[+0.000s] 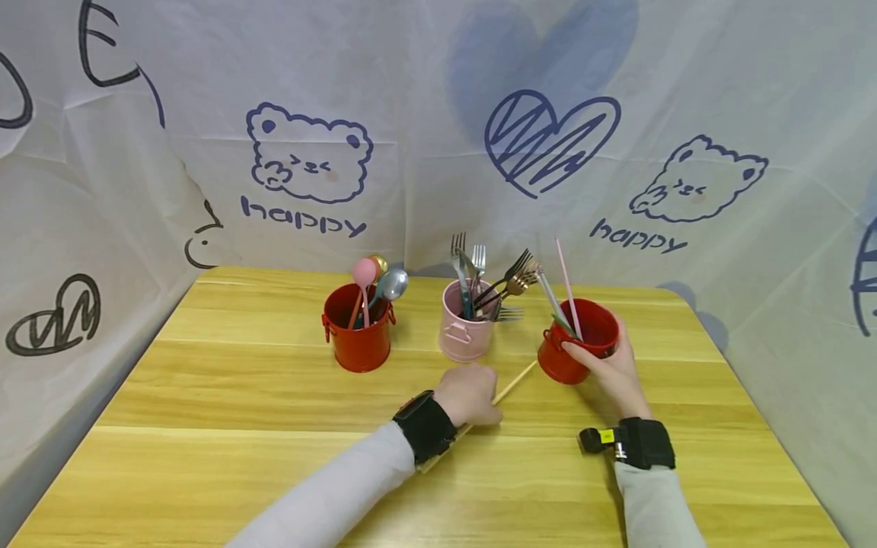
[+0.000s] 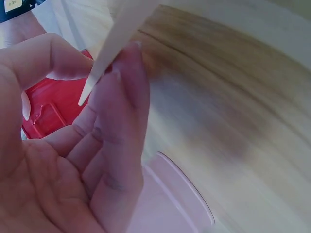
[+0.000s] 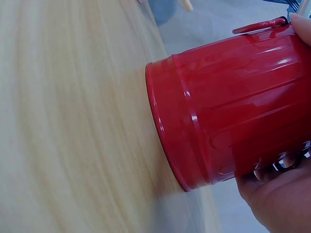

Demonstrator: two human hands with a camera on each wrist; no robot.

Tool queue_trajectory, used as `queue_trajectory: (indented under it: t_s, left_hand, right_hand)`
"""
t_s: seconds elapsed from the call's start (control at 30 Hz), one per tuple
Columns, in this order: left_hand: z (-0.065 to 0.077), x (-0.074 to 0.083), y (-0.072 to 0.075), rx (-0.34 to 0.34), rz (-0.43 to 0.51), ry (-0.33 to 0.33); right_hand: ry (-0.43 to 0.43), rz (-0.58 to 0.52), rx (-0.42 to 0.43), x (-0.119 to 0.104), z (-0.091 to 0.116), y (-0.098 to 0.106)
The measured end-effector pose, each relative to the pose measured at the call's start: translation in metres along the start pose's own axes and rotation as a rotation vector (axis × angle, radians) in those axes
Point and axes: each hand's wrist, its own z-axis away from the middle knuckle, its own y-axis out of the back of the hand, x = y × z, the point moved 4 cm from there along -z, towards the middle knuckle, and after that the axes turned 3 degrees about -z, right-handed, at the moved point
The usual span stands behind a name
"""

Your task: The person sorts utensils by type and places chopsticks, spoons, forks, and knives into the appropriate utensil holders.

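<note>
Between its thumb and fingers, my left hand [image 1: 470, 394] pinches a pale wooden chopstick [image 1: 515, 383] above the table. In the left wrist view, the tapered tip of the chopstick [image 2: 111, 48] sticks out past the fingertips. My right hand [image 1: 618, 373] grips the right-hand red bucket [image 1: 563, 367] from its right side, with the thumb at the rim. A pink stick [image 1: 565, 285] and a whitish one with a green end [image 1: 550, 295] lean inside it. The right wrist view shows this bucket's side and base [image 3: 233, 107] close to the tabletop.
A pink bucket [image 1: 463, 348] of several forks [image 1: 479, 262] stands in the middle at the back. Left of it is another red bucket [image 1: 361, 352] with several spoons [image 1: 365, 272]. Printed white cloth [image 1: 425, 114] hangs behind the wooden table [image 1: 226, 380].
</note>
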Motion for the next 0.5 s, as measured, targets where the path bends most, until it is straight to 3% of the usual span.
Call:
queue_trajectory:
  t_s: [0.27, 0.5]
  left_hand:
    - [0.0023, -0.0011, 0.0032, 0.054, 0.081, -0.065]
    - [0.0031, 0.0013, 0.0054, 0.098, 0.097, -0.107]
  right_hand:
    - [0.001, 0.001, 0.002, 0.0, -0.0004, 0.0]
    - [-0.009, 0.004, 0.003, 0.0018, -0.0005, 0.0001]
